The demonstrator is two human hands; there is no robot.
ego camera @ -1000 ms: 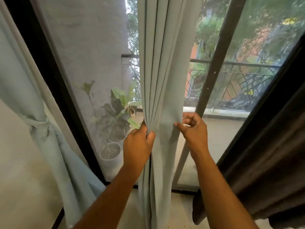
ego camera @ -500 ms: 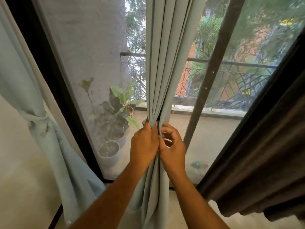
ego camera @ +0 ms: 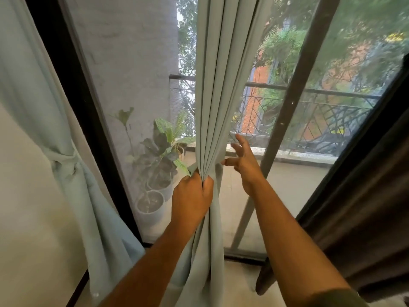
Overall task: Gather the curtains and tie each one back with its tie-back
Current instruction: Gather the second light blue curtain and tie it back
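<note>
left hand (ego camera: 192, 197) fingers pinch curtain (ego camera: 218, 89) pleats | right hand (ego camera: 244, 161) spread, beside

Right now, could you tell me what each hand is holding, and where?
The left hand grips the gathered pleats of the middle pale-green curtain around mid-height. The right hand is open, holding nothing.

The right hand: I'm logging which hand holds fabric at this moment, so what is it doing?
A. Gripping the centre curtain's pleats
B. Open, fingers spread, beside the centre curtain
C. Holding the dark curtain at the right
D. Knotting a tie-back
B: the right hand is open with spread fingers just right of the centre curtain, while the left hand alone clutches the gathered pleats.
</note>
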